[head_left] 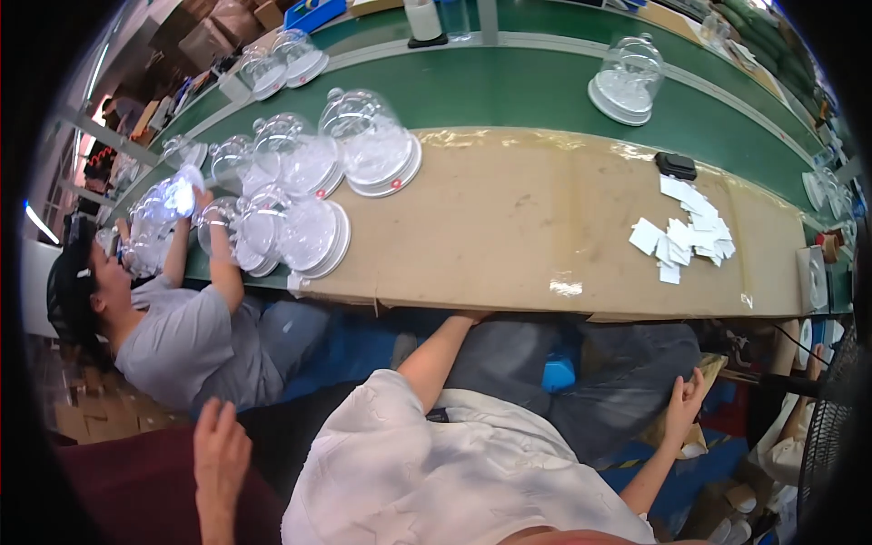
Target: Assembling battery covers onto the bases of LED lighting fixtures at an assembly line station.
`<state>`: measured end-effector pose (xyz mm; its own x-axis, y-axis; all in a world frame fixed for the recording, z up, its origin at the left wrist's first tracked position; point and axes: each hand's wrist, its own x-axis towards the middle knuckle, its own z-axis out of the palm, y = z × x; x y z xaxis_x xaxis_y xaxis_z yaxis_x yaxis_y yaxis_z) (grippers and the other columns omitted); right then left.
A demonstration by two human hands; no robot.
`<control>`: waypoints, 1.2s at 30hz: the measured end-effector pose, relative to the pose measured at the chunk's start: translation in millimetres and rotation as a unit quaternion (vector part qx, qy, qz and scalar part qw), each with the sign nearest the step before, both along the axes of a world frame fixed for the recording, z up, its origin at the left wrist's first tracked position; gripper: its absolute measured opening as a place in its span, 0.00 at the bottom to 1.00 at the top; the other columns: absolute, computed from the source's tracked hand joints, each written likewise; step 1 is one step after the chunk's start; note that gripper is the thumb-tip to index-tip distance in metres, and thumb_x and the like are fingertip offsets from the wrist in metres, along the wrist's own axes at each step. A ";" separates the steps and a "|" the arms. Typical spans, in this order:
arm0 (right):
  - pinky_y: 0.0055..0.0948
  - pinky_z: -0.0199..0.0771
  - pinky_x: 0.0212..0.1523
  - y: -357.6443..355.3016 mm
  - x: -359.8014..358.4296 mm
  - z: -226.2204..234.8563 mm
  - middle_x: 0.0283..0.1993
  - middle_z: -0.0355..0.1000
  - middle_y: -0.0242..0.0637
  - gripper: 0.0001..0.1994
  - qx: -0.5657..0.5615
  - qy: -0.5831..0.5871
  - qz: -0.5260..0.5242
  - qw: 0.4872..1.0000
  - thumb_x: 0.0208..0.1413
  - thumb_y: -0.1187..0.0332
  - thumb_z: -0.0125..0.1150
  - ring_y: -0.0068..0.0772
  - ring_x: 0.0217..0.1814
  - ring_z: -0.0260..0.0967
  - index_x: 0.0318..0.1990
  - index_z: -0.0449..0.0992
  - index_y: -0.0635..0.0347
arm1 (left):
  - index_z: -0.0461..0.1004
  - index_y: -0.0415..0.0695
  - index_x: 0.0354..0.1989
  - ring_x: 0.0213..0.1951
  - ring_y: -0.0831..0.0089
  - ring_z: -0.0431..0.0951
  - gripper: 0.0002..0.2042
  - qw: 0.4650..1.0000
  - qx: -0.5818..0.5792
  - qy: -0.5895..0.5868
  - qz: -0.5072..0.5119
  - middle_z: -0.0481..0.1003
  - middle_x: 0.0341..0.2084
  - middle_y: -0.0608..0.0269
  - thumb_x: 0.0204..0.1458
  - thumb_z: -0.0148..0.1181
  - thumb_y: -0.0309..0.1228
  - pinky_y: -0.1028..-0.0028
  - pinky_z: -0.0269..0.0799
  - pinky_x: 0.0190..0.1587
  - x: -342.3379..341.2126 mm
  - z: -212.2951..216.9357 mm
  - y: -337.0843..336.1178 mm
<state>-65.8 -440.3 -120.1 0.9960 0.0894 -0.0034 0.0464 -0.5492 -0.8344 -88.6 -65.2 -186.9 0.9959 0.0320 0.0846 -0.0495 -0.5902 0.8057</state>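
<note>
Empty, loosely curled right hand (685,402), lower right; left hand (474,316), centre, part-hidden: can't tell. White cards (698,238), right, might scatter if brushed.

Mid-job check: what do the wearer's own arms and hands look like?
A white fabric top with faint star outlines has short sleeves, leaving the forearms bare. The right hand shows no glove or watch, and no cable. The left hand is mostly hidden, so its details cannot be told.

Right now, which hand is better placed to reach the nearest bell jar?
Probably left hand: partly hidden at the cardboard edge, but closer to that bell jar. The right hand is farther right, off the cardboard.
</note>
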 end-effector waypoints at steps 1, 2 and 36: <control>0.15 0.56 0.32 1.0 0.6 10.5 0.28 0.57 0.23 0.19 0.001 -0.005 -0.012 1.000 0.65 0.70 0.54 0.13 0.29 0.54 0.62 0.65 0.64 | 0.70 0.47 0.58 0.60 0.52 0.67 0.22 1.000 0.002 -0.003 -0.008 0.70 0.58 0.51 0.62 0.44 0.46 0.56 0.61 0.62 3.6 1.6 -0.7; 0.15 0.56 0.31 0.5 1.5 19.0 0.27 0.57 0.23 0.19 0.015 0.015 -0.025 0.999 0.66 0.70 0.54 0.13 0.28 0.54 0.62 0.65 0.63 | 0.70 0.47 0.58 0.60 0.52 0.67 0.22 1.000 0.004 -0.005 -0.015 0.70 0.58 0.51 0.62 0.44 0.46 0.56 0.61 0.62 6.2 3.0 -0.8; 0.45 0.59 0.58 223.2 129.0 87.1 0.51 0.68 0.44 0.26 -0.193 -0.286 0.329 0.879 0.45 0.66 0.71 0.50 0.58 0.60 0.53 0.72 0.62 | 0.70 0.46 0.59 0.61 0.53 0.66 0.23 0.969 0.111 0.065 0.211 0.69 0.58 0.50 0.62 0.44 0.46 0.56 0.61 0.62 -119.9 -2.7 102.0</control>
